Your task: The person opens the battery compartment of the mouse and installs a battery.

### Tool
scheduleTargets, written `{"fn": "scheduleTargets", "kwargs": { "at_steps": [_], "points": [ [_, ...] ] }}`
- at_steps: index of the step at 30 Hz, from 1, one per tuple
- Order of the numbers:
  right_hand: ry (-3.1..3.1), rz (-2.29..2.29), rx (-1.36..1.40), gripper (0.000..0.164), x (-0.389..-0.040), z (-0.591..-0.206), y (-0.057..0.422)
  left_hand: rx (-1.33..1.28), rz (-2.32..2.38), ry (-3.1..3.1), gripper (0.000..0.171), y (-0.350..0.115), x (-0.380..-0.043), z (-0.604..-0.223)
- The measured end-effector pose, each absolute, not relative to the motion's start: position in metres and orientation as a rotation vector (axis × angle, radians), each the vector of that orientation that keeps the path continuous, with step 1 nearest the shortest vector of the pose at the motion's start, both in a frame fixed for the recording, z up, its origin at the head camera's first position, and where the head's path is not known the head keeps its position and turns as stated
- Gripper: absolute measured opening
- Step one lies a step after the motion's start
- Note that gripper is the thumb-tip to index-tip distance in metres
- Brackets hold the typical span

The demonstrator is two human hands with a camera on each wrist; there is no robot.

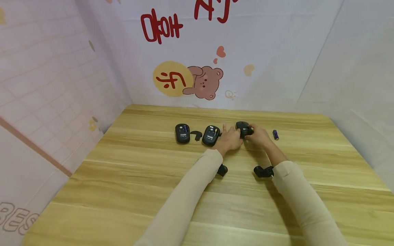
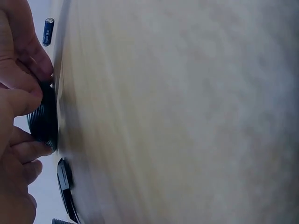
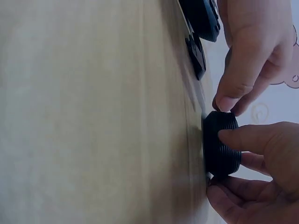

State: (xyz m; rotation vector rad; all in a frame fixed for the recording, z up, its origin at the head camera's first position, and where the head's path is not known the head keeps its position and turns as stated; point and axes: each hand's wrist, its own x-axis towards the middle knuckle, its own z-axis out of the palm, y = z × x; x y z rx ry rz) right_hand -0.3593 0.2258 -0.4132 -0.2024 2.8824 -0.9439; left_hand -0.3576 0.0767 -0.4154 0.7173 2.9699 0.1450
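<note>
A black computer mouse (image 1: pixel 243 127) lies near the back of the table, right side up, between the two hands. My left hand (image 1: pixel 230 139) holds its left end with thumb and fingers. From the right, my right hand (image 1: pixel 259 136) grips it; in the right wrist view the thumb presses the ridged side of the mouse (image 3: pixel 220 154) and the fingers curl at its end. The left wrist view shows fingers of both hands at the mouse (image 2: pixel 43 122). Its underside is hidden. Beside my right hand lies a blue battery (image 1: pixel 275 134).
Left of the hands, two black mice lie upside down with battery bays exposed: one mouse (image 1: pixel 183 137) far left, another mouse (image 1: pixel 210 138) closer. A loose battery cover (image 1: pixel 196 135) lies between them. Behind the table hangs a printed white cloth (image 1: pixel 264 44).
</note>
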Motion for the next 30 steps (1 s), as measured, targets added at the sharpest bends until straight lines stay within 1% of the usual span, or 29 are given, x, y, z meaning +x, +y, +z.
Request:
{"fn": "scheduleTargets", "kwargs": {
  "at_steps": [6, 12, 15, 18, 22, 27, 30],
  "points": [
    [2.993, -0.836, -0.241, 0.065, -0.355, -0.418, 0.223, 0.747, 0.172, 2.954, 0.052, 0.076, -0.354, -0.416],
    [3.142, -0.794, -0.299, 0.058, -0.352, -0.418, 0.219, 0.741, 0.232, 2.957, 0.051, 0.075, -0.351, -0.412],
    [3.170, -0.814, -0.283, 0.057, -0.350, -0.417, 0.219, 0.724, 0.251, 2.986, 0.051, 0.075, -0.349, -0.409],
    [3.188, -0.833, -0.272, 0.051, -0.347, -0.413, 0.219, 0.727, 0.226, 3.054, 0.052, 0.075, -0.349, -0.408],
    [3.256, -0.868, -0.366, 0.042, -0.344, -0.406, 0.218, 0.720, 0.105, 3.242, 0.049, 0.075, -0.348, -0.404],
    [3.283, -0.913, -0.469, 0.041, -0.338, -0.396, 0.216, 0.682, 0.023, 3.431, 0.042, 0.071, -0.345, -0.398],
    [3.298, -0.879, -0.505, 0.039, -0.331, -0.389, 0.212, 0.751, 0.023, 3.487, 0.040, 0.063, -0.346, -0.395]
  ]
}}
